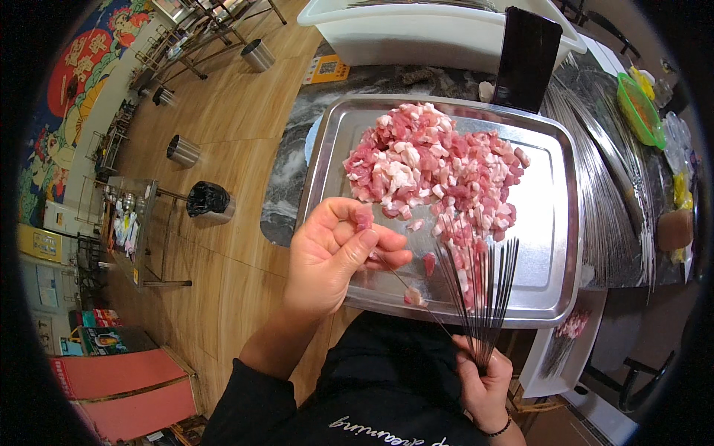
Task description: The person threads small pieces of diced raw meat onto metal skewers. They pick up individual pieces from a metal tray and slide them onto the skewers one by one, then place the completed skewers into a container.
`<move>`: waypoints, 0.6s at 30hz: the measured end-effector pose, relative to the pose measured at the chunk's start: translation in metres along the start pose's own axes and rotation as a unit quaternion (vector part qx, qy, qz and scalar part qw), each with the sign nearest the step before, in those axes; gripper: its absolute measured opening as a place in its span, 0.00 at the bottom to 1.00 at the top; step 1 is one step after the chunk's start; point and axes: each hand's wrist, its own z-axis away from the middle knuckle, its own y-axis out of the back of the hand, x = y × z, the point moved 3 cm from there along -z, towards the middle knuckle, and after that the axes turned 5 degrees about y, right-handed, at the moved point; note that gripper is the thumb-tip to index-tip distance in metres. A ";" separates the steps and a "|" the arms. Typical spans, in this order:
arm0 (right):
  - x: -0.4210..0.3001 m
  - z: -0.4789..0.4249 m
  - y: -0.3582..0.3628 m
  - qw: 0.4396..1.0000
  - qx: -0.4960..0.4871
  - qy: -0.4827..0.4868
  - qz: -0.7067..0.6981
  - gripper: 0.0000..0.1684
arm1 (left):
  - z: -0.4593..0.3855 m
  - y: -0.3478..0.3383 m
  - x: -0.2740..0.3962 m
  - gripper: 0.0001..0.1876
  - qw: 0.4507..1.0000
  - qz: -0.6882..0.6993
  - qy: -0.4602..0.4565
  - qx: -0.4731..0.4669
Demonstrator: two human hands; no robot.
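A pile of diced raw meat (401,161), pink with white fat, lies on a rectangular stainless steel tray (563,223). Over the tray's near left part, my left hand (334,245) pinches a small piece of meat (363,216) between thumb and fingers. A thin metal skewer (399,277) runs from its fingers down towards my right hand, with a pale piece of meat (414,297) threaded on it. My right hand (484,379), below the tray's near edge, grips a fanned bundle of thin metal skewers (484,301), whose tips point up over the tray. Loose meat bits lie between the hands.
Behind the tray stand a black phone (527,61) and a white plastic tub (413,39). Many loose skewers (602,167) and a green basket (641,111) lie on the right. A white tray (580,357) with skewered meat sits lower right. Metal bins (183,151) stand on the floor at left.
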 end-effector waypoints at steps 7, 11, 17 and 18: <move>-0.002 -0.001 -0.004 1.000 -0.003 0.000 -0.022 0.17 | 0.006 -0.005 -0.005 0.10 0.999 0.033 -0.012 0.018; -0.009 -0.003 -0.012 0.999 -0.012 0.003 -0.032 0.16 | 0.017 -0.010 -0.018 0.11 0.994 0.060 -0.054 0.078; 0.004 0.001 -0.018 0.997 0.018 -0.029 -0.066 0.15 | 0.014 -0.014 -0.028 0.09 0.989 0.108 -0.068 0.068; 0.008 0.004 -0.017 0.997 0.023 -0.034 -0.069 0.15 | 0.015 -0.012 -0.025 0.09 0.990 0.105 -0.067 0.066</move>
